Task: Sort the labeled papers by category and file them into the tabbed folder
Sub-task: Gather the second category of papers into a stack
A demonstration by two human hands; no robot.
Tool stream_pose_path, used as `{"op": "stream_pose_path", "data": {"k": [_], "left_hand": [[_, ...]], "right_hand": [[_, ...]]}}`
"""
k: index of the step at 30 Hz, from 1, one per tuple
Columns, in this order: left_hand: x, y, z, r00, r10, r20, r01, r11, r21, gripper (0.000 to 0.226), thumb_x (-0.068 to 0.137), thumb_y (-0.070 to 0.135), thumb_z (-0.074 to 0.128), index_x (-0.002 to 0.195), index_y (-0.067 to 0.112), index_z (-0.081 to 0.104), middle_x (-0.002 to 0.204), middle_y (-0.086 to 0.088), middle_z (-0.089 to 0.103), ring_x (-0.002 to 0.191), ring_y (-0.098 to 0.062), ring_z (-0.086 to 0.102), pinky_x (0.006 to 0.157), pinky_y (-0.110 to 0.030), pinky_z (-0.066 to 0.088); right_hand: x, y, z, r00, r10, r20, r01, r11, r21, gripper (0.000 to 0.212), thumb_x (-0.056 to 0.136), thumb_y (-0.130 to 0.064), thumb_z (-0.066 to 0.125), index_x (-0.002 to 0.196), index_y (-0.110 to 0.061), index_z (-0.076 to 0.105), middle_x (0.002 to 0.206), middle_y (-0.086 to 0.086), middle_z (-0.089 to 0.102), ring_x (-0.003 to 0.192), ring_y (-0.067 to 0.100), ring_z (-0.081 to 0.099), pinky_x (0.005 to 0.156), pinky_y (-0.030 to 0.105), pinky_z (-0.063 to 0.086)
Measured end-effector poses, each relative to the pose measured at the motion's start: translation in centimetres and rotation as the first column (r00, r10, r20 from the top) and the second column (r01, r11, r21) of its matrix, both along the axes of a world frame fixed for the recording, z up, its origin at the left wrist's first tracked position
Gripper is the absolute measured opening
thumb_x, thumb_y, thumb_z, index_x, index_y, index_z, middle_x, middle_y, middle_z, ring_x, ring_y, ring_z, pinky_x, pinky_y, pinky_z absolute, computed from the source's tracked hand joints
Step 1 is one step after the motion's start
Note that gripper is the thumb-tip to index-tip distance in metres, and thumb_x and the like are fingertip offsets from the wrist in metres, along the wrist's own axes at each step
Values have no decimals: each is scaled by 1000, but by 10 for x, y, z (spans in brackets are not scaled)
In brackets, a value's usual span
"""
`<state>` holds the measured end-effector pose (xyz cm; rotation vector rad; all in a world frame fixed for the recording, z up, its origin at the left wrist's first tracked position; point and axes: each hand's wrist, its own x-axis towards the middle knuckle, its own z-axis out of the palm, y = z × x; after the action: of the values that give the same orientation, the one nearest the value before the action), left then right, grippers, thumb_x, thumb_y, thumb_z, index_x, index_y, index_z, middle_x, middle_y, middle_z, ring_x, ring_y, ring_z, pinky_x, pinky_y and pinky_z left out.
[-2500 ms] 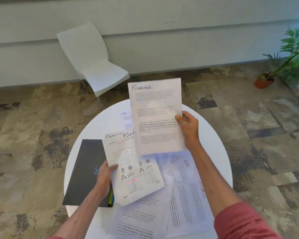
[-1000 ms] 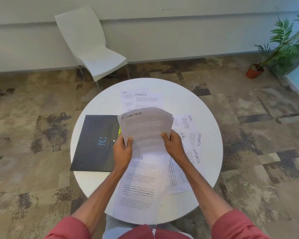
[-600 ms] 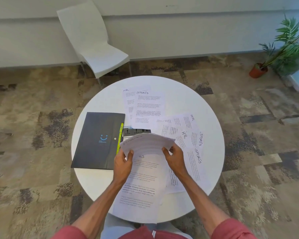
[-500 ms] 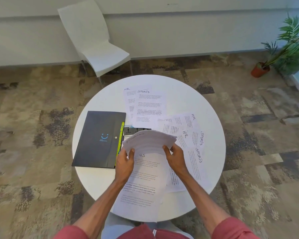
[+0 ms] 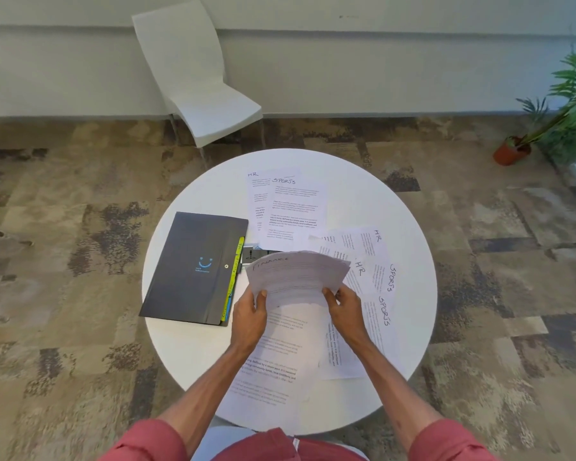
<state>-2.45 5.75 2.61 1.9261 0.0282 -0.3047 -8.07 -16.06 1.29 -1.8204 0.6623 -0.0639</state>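
Looking down thru the head cam: your left hand [image 5: 248, 319] and right hand [image 5: 345, 312] both pinch the near edge of the FINANCE stack [image 5: 296, 271]. Thumbs are pressed on top, and the rest of the fingers are mostly hidden under the paper. The sheets bow up and away from you, above the round white table [image 5: 396, 211].

Just left of your left fingers lies the dark tabbed folder [image 5: 193, 267], closed and flat, w/ its yellow-green tabs [image 5: 235, 277] along the edge nearest that hand. Beyond your fingertips, past the stack's far edge, a SPORTS sheet [image 5: 295, 211] overlaps an HR sheet [image 5: 256, 201]. Right of your right fingers, a fan of loose sheets [image 5: 369, 257] marked HR and SPORTS lies flat, turned sideways to you. Under both wrists, more printed pages [image 5: 280, 354] lie on the table; can't read labels there.

Bkgd: a white chair [image 5: 200, 78] stands beyond the table, and a potted plant [image 5: 562, 118] sits far right on patterned carpet.
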Motion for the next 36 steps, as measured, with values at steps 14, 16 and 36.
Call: {"op": "stream_pose_path", "data": {"k": [14, 16, 36], "left_hand": [[45, 9, -5, 966, -41, -256, 12, 993, -114, 29, 100, -6, 56, 106, 16, 74, 112, -7, 82, 103, -30, 77, 92, -52, 61], [50, 11, -9, 951, -61, -304, 19, 990, -138, 26, 97, -2, 57, 107, 14, 75, 112, -7, 82, 104, -32, 77, 94, -53, 60], [117, 74, -61, 994, -105, 18, 69, 755, 652, 28, 95, 27, 69, 121, 23, 61, 124, -2, 67, 119, -28, 58, 93, -52, 58]], "right_hand": [[48, -40, 27, 993, 105, -57, -89, 967, 239, 21, 104, -31, 67, 115, -15, 74, 102, 6, 82, 97, 27, 79, 85, 48, 64], [52, -43, 31, 981, 147, -127, -97, 937, 337, 20, 105, -25, 65, 120, -15, 74, 106, 3, 82, 99, 27, 79, 84, 45, 62], [57, -55, 5, 975, 11, -223, 63, 945, 321, 17, 107, -18, 61, 116, -14, 75, 102, 2, 83, 92, 22, 79, 68, 35, 61]]}}
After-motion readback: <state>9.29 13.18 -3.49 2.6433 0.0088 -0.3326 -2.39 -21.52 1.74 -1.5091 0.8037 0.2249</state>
